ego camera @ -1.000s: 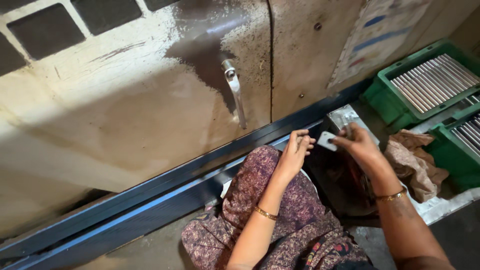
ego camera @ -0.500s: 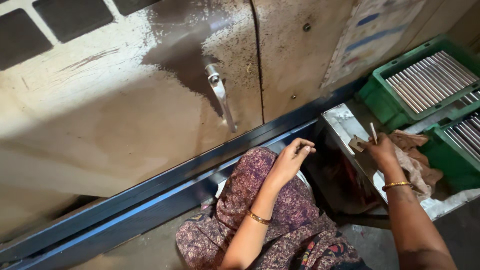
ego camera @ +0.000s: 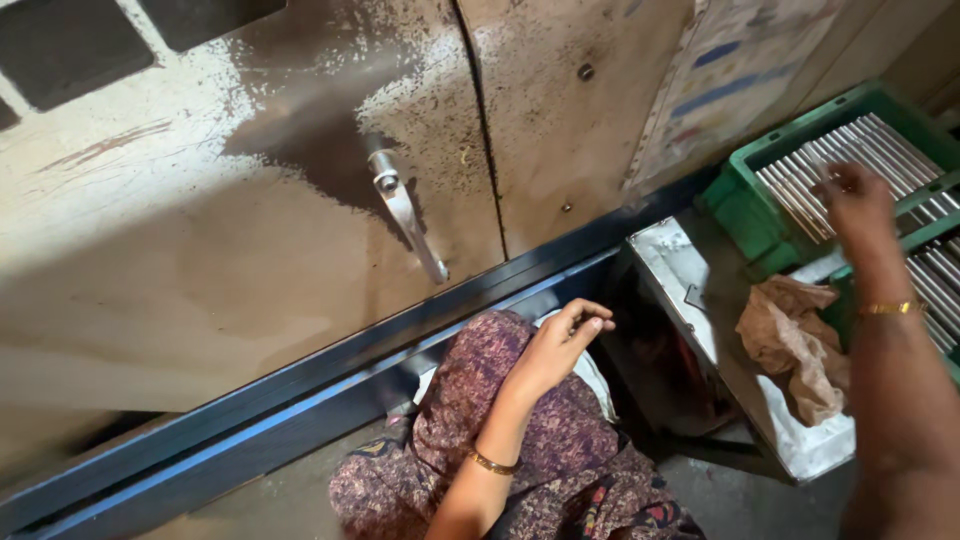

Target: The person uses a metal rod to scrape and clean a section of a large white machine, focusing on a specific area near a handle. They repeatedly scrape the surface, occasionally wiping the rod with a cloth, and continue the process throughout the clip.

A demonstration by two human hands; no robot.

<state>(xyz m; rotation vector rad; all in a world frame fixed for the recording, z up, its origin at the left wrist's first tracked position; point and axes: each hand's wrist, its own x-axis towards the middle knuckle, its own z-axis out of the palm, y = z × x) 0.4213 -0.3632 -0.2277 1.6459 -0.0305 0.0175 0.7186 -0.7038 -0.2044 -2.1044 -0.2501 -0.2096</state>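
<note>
Head view looks down on a seated person's two bare hands in front of a stained beige metal cabinet (ego camera: 250, 260) with a silver lever handle (ego camera: 405, 212) on its door. Right hand (ego camera: 855, 197), wearing a thin gold bangle (ego camera: 885, 308) at the wrist, reaches out over the green plastic crate (ego camera: 745, 205) that stands at the far right, against the cabinet's foot. Inside that crate lie shiny silver metal rods (ego camera: 800, 185), packed side by side in a row; the hand hovers over their near ends with fingers bent downward, and whether it grips a rod or only touches them cannot be told. Left hand (ego camera: 555, 345), also with a gold bangle (ego camera: 493, 463), rests on the knee, which is draped in purple patterned cloth (ego camera: 520, 440); its fingers curl loosely together and hold nothing visible. Between the two hands stands an open grey metal box (ego camera: 680, 270), its white rim worn, with a crumpled brown rag (ego camera: 795, 345) lying on its right edge, just beside the crate. A dark blue steel rail (ego camera: 300, 390) runs along the cabinet's bottom edge, passing behind the knee.
</note>
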